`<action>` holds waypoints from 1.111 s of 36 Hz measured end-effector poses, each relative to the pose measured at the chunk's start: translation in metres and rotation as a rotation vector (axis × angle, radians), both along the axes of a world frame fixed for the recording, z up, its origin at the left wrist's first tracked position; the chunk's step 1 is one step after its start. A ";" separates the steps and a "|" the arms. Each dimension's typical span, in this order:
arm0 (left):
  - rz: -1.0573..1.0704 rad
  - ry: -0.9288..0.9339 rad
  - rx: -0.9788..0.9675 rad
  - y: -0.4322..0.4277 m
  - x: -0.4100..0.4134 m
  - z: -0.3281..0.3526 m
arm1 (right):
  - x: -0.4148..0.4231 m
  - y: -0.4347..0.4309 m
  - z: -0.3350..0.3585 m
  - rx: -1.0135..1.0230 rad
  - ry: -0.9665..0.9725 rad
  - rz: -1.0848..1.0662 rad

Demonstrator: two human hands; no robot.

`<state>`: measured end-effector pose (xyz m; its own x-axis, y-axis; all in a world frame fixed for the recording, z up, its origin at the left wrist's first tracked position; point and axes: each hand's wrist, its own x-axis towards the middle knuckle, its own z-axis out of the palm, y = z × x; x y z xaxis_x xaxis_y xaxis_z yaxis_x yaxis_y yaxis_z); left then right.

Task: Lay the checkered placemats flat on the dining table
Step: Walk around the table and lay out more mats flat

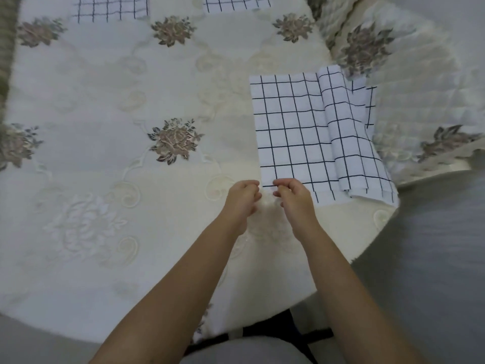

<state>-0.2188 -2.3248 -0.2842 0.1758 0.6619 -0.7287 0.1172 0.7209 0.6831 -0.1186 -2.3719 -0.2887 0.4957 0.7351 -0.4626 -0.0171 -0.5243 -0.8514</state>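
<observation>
The checkered placemat [291, 130] lies at right centre of the frame on the dining table [105, 88], near the table's right edge. Its right portion is folded over in layers. The right hand [295, 199] pinches the mat's near edge by the lower left corner. The left hand [242, 199], fingers curled, meets that corner; whether it grips cannot be told. A second placemat [110, 9] and a third placemat [236, 3] lie flat along the top edge.
</observation>
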 end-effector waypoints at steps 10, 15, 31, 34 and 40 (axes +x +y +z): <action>0.144 0.059 0.000 0.007 0.032 -0.007 | 0.029 0.017 -0.013 -0.073 -0.011 0.238; 0.074 0.156 0.027 0.009 0.040 -0.008 | 0.034 0.024 -0.013 -0.077 0.000 0.281; -0.139 0.499 0.247 -0.002 0.030 -0.021 | 0.022 0.022 -0.013 -0.070 0.029 0.366; -0.138 0.497 0.287 -0.007 0.017 -0.023 | 0.013 0.021 -0.011 -0.066 0.045 0.374; -0.033 0.430 0.265 -0.016 -0.022 -0.020 | -0.014 0.016 -0.004 -0.035 0.101 0.423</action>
